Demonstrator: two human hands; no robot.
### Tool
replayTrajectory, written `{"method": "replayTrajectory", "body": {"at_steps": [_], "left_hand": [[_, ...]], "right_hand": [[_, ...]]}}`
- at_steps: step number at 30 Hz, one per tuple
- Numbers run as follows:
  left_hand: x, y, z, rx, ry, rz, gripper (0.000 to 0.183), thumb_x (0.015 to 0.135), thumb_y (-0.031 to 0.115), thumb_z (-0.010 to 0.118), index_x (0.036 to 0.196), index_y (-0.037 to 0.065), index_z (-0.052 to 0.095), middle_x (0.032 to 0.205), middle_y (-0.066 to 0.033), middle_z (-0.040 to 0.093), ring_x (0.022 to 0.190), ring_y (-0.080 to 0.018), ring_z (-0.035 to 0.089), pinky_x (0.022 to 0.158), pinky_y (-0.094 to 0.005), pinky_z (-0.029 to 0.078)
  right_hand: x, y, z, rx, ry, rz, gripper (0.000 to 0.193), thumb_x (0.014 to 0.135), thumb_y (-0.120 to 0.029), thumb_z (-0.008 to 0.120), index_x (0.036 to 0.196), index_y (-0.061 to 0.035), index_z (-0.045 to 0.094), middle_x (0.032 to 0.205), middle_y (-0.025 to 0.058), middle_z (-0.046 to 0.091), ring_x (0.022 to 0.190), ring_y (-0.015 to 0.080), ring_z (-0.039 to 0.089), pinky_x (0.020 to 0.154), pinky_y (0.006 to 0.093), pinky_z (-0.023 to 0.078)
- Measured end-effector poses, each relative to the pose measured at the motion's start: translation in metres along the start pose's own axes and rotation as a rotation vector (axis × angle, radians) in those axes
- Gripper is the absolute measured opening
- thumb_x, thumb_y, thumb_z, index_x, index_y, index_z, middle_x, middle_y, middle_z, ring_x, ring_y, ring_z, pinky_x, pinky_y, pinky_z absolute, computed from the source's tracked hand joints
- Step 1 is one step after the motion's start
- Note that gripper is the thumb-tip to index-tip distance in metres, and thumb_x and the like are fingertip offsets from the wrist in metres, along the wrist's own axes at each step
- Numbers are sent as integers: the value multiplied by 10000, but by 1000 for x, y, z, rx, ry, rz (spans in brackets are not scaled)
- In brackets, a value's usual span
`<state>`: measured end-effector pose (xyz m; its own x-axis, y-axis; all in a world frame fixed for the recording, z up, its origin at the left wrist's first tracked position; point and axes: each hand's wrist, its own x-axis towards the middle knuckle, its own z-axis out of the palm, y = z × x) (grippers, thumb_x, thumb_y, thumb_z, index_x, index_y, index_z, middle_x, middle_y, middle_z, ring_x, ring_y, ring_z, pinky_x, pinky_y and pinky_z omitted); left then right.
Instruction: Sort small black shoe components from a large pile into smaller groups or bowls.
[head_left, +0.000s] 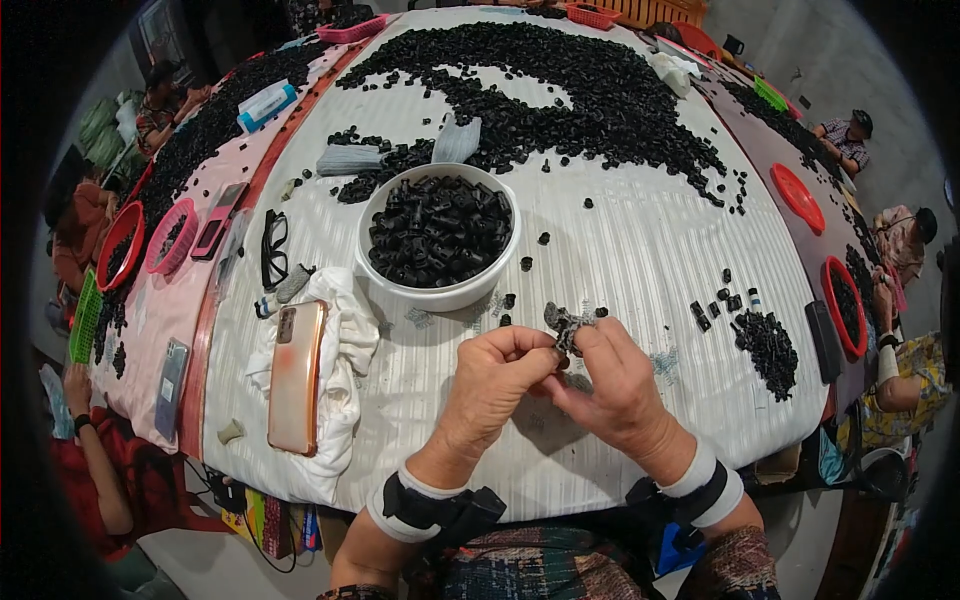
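Observation:
Both my hands meet over the near middle of the table, fingers bent and pinching. My right hand (620,390) grips a crumpled grey-and-black scrap (566,326) that sticks up above its fingertips. Against it, the thumb and fingers of my left hand (492,378) are pressed together; what they pinch is mostly hidden. A white bowl (430,296), full of small black plastic parts (440,230), stands just beyond my left hand. A few loose black parts (507,310) lie between the bowl and my hands.
A large heap of black parts (610,85) covers the far table. Right of my hands is a small pile of black pieces (768,360). To the left lie a phone (296,380) on white cloth (345,400) and glasses (270,255). Other people sit along both sides near red baskets (845,305).

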<state>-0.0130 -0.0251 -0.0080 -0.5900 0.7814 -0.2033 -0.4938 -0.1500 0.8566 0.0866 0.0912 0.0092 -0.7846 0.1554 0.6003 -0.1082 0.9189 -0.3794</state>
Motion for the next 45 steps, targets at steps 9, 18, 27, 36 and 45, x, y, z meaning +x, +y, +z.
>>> {"method": "replayTrajectory", "body": {"at_steps": [9, 18, 27, 36, 45], "left_hand": [[0, 1, -1, 60, -18, -3, 131, 790, 64, 647, 872, -38, 640, 748, -65, 646, 641, -92, 604, 582, -193, 481], [-2, 1, 2, 32, -1, 7, 161, 840, 138, 642, 904, -10, 645, 769, -39, 649, 677, -84, 598, 593, -200, 474], [-1, 1, 0, -17, -31, -34, 174, 888, 148, 572, 916, -16, 622, 752, -59, 649, 651, -108, 626, 597, -222, 517], [1, 0, 0, 41, -99, -62, 171, 852, 153, 618, 880, -11, 659, 750, -42, 648, 664, -85, 592, 606, -218, 492], [-1, 0, -1, 1, -186, -66, 83, 860, 77, 617, 891, 1, 629, 813, -35, 641, 704, -97, 621, 628, -206, 511]], "right_hand": [[1, -2, -1, -114, 0, -38, 317, 584, -72, 734, 806, -19, 513, 706, 93, 477, 636, 246, 535, 530, 326, 463], [8, 1, -11, -133, 5, -79, 284, 599, -85, 745, 786, -5, 546, 650, 84, 486, 585, 226, 537, 495, 321, 454], [6, 7, -8, -134, 40, -105, 265, 618, -93, 769, 731, -18, 541, 622, 74, 475, 548, 211, 519, 461, 307, 439], [2, 10, -7, -86, 42, -120, 217, 617, -59, 708, 715, -38, 515, 624, 75, 465, 559, 235, 522, 478, 328, 440], [-2, 7, -14, -109, 39, -149, 279, 576, -36, 739, 766, -7, 536, 642, 97, 472, 544, 258, 512, 452, 350, 423]]}}
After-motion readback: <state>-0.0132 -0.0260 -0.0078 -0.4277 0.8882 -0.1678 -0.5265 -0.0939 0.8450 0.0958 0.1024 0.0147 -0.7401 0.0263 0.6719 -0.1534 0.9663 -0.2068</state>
